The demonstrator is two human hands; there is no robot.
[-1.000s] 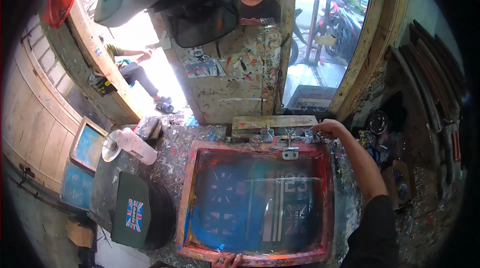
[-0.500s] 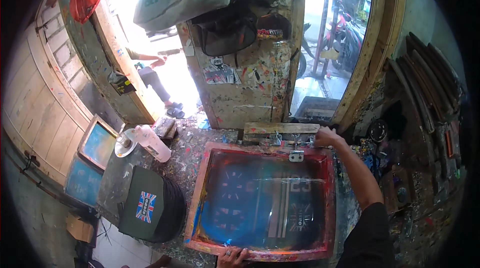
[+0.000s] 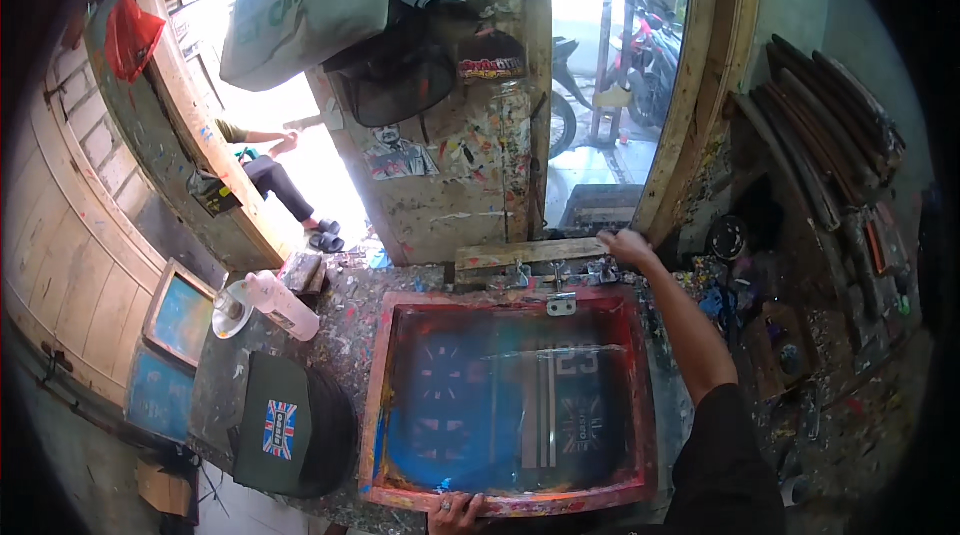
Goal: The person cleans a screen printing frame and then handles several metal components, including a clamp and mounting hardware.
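A screen-printing frame [image 3: 645, 405] with red-stained wooden sides and blue-tinted mesh lies on the worktable in front of me. My left hand [image 3: 457, 512] grips its near edge, the fingers curled over the wood. Beyond the frame's far side lies a wooden strip [image 3: 530, 254], its right end a little higher than its left. My right hand [image 3: 628, 248] is closed at that right end; its fingertips are partly hidden. A metal hinge clamp [image 3: 562, 305] sits on the frame's far edge, left of my right hand.
Left of the frame stands a stack of dark printed fabric pieces [image 3: 290, 425]. Behind it are a pink-white bottle [image 3: 283, 306] and a white plate [image 3: 229, 320] with a small jar. Smaller screens [image 3: 160, 385] lean at the left. A person [image 3: 275, 175] sits outside the doorway.
The view has shifted, moving most things leftward in the picture. My right hand has moved from beside the strip's end onto it, and that end has risen slightly. My left hand stays on the frame.
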